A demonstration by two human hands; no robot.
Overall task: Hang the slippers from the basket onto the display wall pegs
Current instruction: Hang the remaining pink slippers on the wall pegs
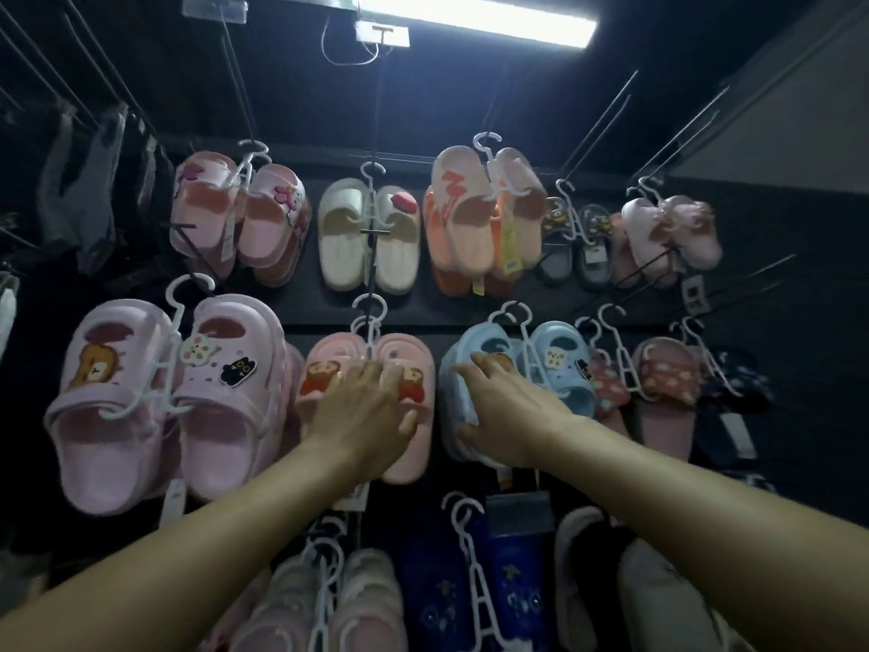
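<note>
A dark display wall carries rows of slipper pairs on white plastic hangers. In the middle row, my left hand lies flat with fingers spread on a pink pair with red cartoon figures; its fingertips reach the hanger stem. My right hand grips the left side of a light blue pair with charms one peg to the right, thumb under the edge and fingers over the top. Both pairs hang on the wall. The basket is out of view.
Large pink clogs hang to the left, white slippers and an orange pair above, red patterned slides to the right, navy slippers below. Bare black pegs jut out at the right. A light tube glows overhead.
</note>
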